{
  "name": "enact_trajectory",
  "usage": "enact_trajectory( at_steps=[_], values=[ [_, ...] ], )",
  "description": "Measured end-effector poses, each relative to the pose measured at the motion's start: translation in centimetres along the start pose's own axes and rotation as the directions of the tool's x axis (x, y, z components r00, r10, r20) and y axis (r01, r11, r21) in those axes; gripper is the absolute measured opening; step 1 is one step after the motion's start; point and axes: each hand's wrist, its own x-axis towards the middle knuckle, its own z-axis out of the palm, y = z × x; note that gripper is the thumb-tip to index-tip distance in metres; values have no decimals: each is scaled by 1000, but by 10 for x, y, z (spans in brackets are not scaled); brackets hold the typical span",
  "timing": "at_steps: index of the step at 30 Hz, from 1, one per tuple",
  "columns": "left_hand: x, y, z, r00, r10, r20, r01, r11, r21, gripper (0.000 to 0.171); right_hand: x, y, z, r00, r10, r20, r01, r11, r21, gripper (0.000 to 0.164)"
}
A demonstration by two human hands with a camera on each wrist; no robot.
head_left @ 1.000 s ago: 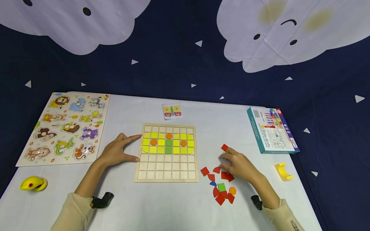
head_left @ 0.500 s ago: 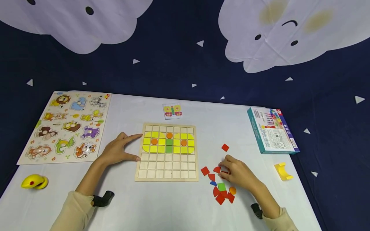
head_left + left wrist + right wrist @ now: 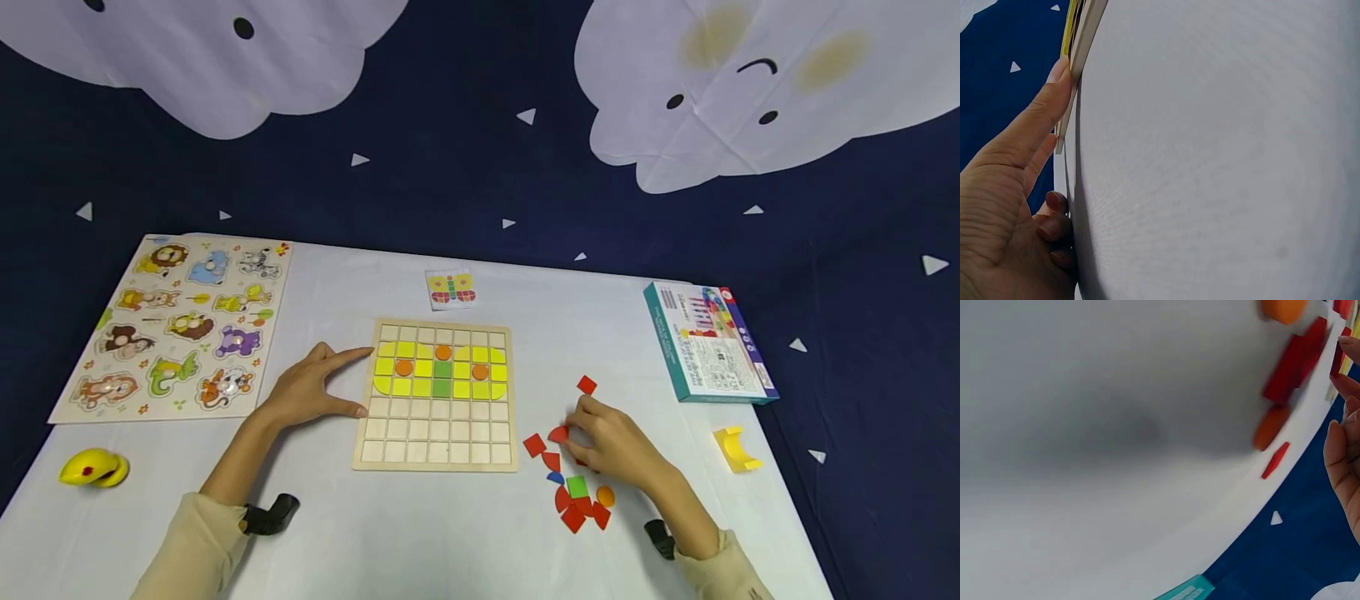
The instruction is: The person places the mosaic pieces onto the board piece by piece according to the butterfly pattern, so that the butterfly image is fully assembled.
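Note:
In the head view, a square wooden grid board lies mid-table, its upper rows filled with yellow, orange and green pieces. My left hand rests at its left edge, thumb and index finger spread wide and touching the frame. The thumb also shows against the board's side in the left wrist view. To the right of the board, my right hand pinches a red quarter-circle piece between thumb and fingertip. Around it lie loose pieces: a red square, a green square and an orange circle.
Behind the board lies a butterfly picture card. An animal puzzle board and a yellow toy are on the left. A teal-sided box and a yellow curved block are at the right.
My right hand has drawn back from the red square, leaving it on the table, and taken hold of the red quarter-circle. My left hand stays at the board's edge.

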Motion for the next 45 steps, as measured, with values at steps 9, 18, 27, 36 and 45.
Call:
enact_trajectory(
  at_steps=[9, 18, 27, 36, 45],
  values=[
    [-1, 0, -1, 1000, -6, -3, 6, 1000, 2, 97, 42, -25, -2, 999, -32, 37, 32, 999, 13, 19],
    [-1, 0, 3, 1000, 2, -11, -2, 1000, -15, 95, 87, -59, 7, 986, -162, 41, 162, 987, 15, 17],
    [1, 0, 2, 1000, -4, -2, 4, 1000, 1, 97, 121, -94, 18, 978, -207, 39, 209, 974, -88, 20],
    [0, -2, 2, 1000, 5, -10, -5, 1000, -3, 96, 148, -132, 29, 976, -198, 90, 207, 973, -101, 19],
    [0, -2, 2, 1000, 9, -10, -9, 1000, -6, 94, 168, -157, 43, 973, -203, 106, 215, 970, -116, 14]
  ],
)
